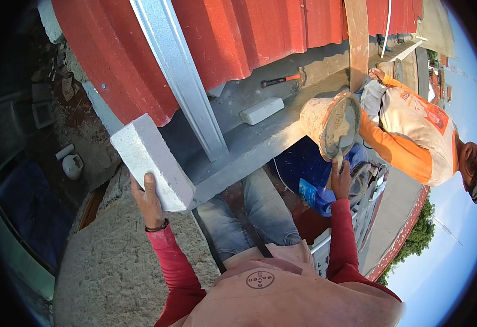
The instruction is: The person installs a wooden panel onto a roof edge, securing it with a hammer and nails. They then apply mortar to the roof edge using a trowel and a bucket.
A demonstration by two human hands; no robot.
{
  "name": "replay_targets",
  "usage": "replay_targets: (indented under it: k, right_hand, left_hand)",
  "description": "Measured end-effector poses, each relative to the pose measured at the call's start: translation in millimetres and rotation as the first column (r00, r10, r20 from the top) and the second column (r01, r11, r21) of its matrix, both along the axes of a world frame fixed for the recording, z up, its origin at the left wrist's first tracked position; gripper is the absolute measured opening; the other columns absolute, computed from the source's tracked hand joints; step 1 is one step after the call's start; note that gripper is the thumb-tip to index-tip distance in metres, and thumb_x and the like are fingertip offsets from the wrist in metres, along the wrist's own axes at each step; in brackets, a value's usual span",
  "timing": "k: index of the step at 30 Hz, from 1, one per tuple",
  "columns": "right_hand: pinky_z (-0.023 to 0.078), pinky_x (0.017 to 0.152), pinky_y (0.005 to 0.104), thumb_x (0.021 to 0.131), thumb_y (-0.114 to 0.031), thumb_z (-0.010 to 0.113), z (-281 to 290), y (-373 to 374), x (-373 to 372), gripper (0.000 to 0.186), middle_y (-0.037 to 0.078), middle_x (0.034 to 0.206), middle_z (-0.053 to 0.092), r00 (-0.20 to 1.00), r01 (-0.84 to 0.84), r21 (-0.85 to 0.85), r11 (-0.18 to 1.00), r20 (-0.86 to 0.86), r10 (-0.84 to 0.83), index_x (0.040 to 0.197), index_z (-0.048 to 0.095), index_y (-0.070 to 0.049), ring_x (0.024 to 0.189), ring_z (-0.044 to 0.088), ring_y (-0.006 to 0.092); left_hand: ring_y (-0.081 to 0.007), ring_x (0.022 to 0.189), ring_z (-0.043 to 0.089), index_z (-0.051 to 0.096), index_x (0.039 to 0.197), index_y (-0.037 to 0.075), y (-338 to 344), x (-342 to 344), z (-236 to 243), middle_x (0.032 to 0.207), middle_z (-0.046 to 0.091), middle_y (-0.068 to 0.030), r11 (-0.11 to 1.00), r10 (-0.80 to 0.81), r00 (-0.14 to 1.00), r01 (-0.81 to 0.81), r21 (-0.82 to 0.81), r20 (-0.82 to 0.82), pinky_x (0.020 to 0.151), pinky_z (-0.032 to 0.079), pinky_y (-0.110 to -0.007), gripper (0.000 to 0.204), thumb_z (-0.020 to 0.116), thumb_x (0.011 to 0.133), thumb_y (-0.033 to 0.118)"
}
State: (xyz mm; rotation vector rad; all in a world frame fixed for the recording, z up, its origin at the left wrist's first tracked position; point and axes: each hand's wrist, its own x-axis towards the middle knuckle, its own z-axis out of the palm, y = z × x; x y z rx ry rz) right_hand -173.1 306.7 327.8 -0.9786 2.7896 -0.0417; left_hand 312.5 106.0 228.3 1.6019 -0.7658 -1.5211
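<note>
My left hand (149,206) grips a white lightweight concrete block (150,163) by its lower left side, thumb over the near face. The block is tilted, held above the end of a grey concrete ledge (244,155). In my right hand (340,182) is the handle of a trowel (346,143), fingers wrapped round it. Its blade reaches into a mortar-smeared bucket (313,119), where grey mortar (337,121) shows. The bucket leans with its mouth toward the right, by the ledge. How far the blade sits in the mortar I cannot tell.
Red corrugated sheets (222,32), a metal channel (179,73) and a wooden plank (357,46) stand beyond the ledge. A second white block (262,111) and a hammer (283,80) lie there. A co-worker (407,117) is at right. Left, a rough wall (113,261) borders a drop.
</note>
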Motion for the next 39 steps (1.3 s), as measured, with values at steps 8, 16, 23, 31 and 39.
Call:
replay_targets:
  k: [8,16,23,31,39]
  right_hand:
    - [0.051,0.076,0.0512,0.103,-0.035,0.06,-16.0,-7.6,11.3,0.041,0.029,0.099,0.069,0.983,0.162,-0.148,0.976,0.113,-0.145,0.122,0.045,-0.003,0.091,0.069,0.048]
    - [0.051,0.074,0.0465,0.104,-0.031,0.06,-17.9,-23.6,13.1,0.039,0.026,0.094,0.066,0.944,0.283,-0.218,0.934,0.238,-0.23,0.12,0.042,-0.001,0.084,0.067,0.0454]
    - [0.049,0.073,0.0481,0.104,-0.029,0.06,-17.5,-23.6,10.9,0.039,0.029,0.094,0.063,0.919,0.321,-0.228,0.919,0.312,-0.243,0.123,0.039,-0.001,0.085,0.064,0.0488]
    - [0.05,0.085,0.0478,0.107,-0.033,0.055,-18.0,-17.2,10.5,0.046,0.033,0.116,0.061,0.915,0.296,-0.246,0.923,0.352,-0.2,0.131,0.038,0.001,0.104,0.064,0.0482]
    - [0.049,0.083,0.044,0.105,-0.047,0.054,-43.4,15.7,-19.8,0.059,0.027,0.115,0.058,0.92,0.236,-0.216,0.947,0.363,-0.147,0.133,0.039,0.002,0.096,0.06,0.0374]
  left_hand:
    - [-0.0337,0.111,0.067,0.047,0.14,-0.01,-0.4,-183.4,-21.1,0.123,0.065,-0.027,0.777,-0.614,0.732,0.626,0.062,0.295,0.091,0.053,-0.042,0.093,0.079,0.084,0.057]
    - [-0.0446,0.115,0.06,0.053,0.139,0.006,-52.4,-307.8,-181.9,0.125,0.059,-0.0247,0.637,-0.553,0.359,0.764,0.103,0.752,0.097,0.049,-0.054,0.078,0.078,0.083,0.055]
    - [-0.0382,0.136,0.047,0.051,0.139,0.009,-97.3,-282.2,-224.6,0.147,0.048,-0.0201,0.817,-0.163,0.149,0.575,0.048,0.975,0.101,0.045,-0.057,0.074,0.084,0.08,0.038]
    - [-0.0418,0.11,0.059,0.05,0.134,0.008,-35.3,-289.8,-136.4,0.119,0.054,-0.0179,0.781,-0.231,0.51,0.605,-0.154,0.829,0.093,0.05,-0.049,0.067,0.082,0.075,0.014]
    - [-0.0321,0.113,0.062,0.045,0.135,0.0,4.4,-162.5,8.7,0.126,0.056,-0.0211,0.805,0.035,0.882,0.254,-0.536,0.471,0.095,0.052,-0.041,0.075,0.086,0.074,0.014]
